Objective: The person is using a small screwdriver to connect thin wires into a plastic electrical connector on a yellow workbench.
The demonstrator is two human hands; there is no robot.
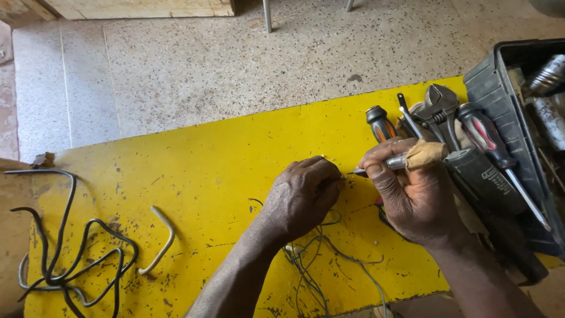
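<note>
From my seat I watch both hands meeting over the yellow board point(206, 171), and what matters is how the tool lies against the work. My right hand point(415, 197) is curled shut around a slim metal-shafted tool point(385, 165) with a tan wrap near its grip; its long axis runs almost level, handle to the right, tip pointing left. That tip ends right at the fingertips of my left hand point(303, 194), which is closed in a pinch on something small. I take it to be the end of one of the thin wires point(321, 259) that trail down from under that hand toward the near edge of the board, though the pinched piece itself is hidden. So the work sits just left of the tool tip, touching or nearly so, and the left hand is the nearer one to it. Behind the right hand lie an orange-and-black screwdriver point(379, 122), an adjustable wrench point(440, 109) and a red-handled screwdriver point(485, 136) beside a dark toolbox point(500, 88). Well apart at far left lie a tangle of black cable point(70, 259) and a bent grey piece point(162, 238).
</note>
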